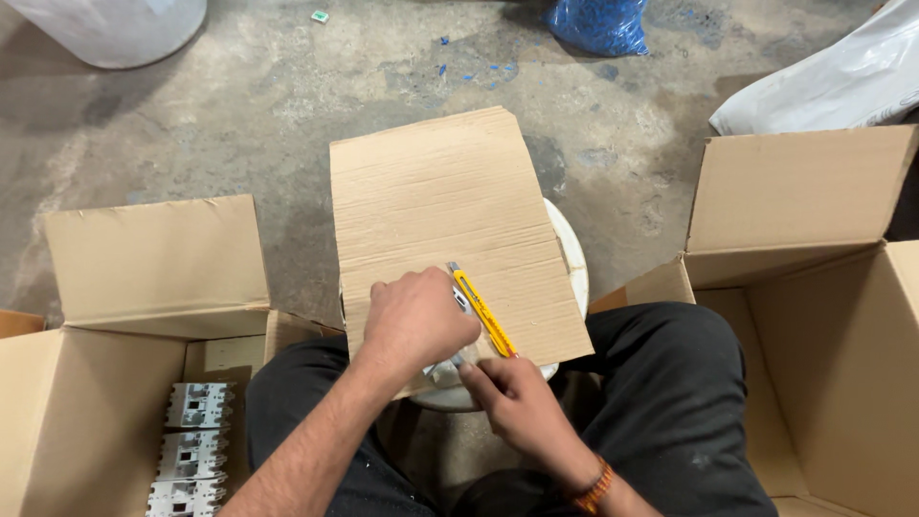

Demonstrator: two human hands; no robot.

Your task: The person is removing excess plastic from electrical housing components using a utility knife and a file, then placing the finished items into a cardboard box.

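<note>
A flat sheet of brown cardboard (450,211) lies across the top of a white bucket (572,257) between my knees. A yellow utility knife (483,311) rests slantwise on the sheet's near right part. My left hand (416,321) is curled over a small grey object just left of the knife, most of which is hidden under the fingers. My right hand (517,397) reaches from below, fingertips at the same grey object and beside the knife's near end. An orange band is on my right wrist.
An open cardboard box (91,383) on the left holds grey circuit breakers (196,440) in a row. A larger open box (842,316) stands on the right. On the concrete floor are a blue bag (595,24), a white bag (842,81) and a white container (115,29).
</note>
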